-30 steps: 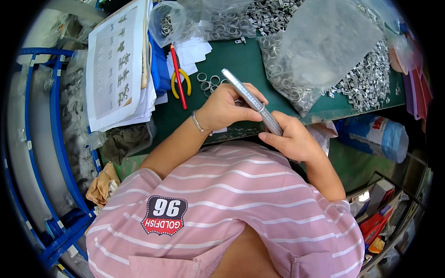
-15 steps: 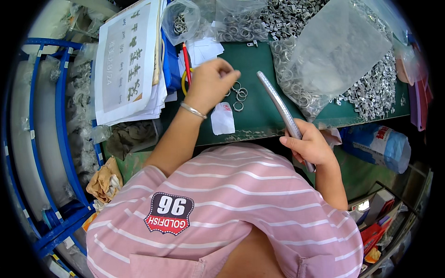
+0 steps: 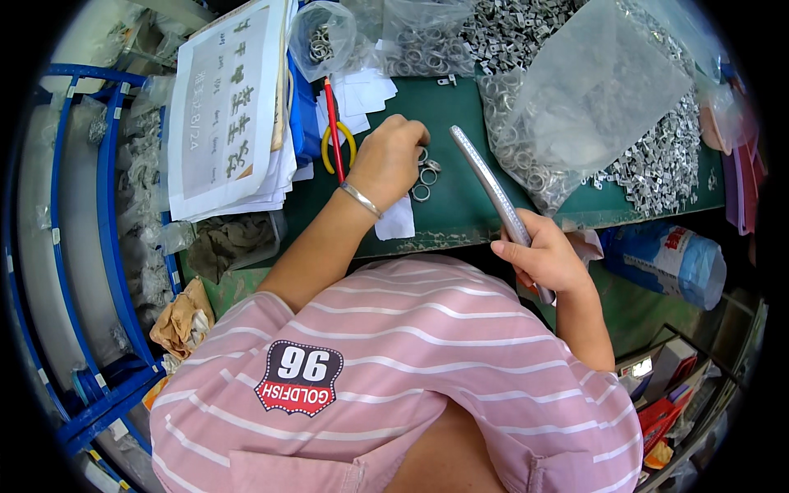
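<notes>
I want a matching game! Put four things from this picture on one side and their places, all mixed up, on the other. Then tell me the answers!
Things
1. silver rod
2. red pen
3. bracelet
4. loose rings

Places
A. around the left wrist
B. clustered beside the left hand
C. held in the right hand
D. lying over the yellow-handled tool

Pairs: 1-C, 2-D, 3-A, 4-B

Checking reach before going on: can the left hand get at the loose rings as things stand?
Probably yes: the left hand is close beside the loose rings, and nothing else seems to cover them; the right hand holds the silver rod clear.
</notes>
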Demonstrator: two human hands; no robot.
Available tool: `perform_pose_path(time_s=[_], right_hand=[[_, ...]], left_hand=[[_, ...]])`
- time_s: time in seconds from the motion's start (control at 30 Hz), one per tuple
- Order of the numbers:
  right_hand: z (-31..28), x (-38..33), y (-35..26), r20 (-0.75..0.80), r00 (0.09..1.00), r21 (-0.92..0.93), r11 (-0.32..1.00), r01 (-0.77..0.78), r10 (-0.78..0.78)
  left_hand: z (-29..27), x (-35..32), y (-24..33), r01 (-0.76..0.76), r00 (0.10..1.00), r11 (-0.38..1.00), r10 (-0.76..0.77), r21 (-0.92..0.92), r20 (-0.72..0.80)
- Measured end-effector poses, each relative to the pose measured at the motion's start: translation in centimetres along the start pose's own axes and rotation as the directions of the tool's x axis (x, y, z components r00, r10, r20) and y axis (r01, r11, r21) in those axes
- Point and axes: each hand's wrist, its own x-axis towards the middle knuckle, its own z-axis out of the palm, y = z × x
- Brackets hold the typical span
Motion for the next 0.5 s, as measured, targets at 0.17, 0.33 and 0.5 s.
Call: perform_pose_path(time_s=[0.17,0.33,0.5], right_hand=[[0.1,-0.2,-0.4,0.008,0.999,-0.044,0.998,-0.042,0.043],[0.3,-0.3,-1.0,-0.025,0.996,-0.148,0.985,-0.087,0.085],[1.2,0.3,-1.3,-0.022,0.994,-0.335,0.938,0.089,-0.103]], left_hand=[[-1.2,0.4,1.6,0.375,0.923,0.458,-0.263,-0.806,0.280],[-1.7,-0.2,1.6,0.437,0.893,0.119,-0.176,-0.892,0.414],[-0.4,-1.4,1.6,0.427,0.902,0.242,-0.047,-0.871,0.429]])
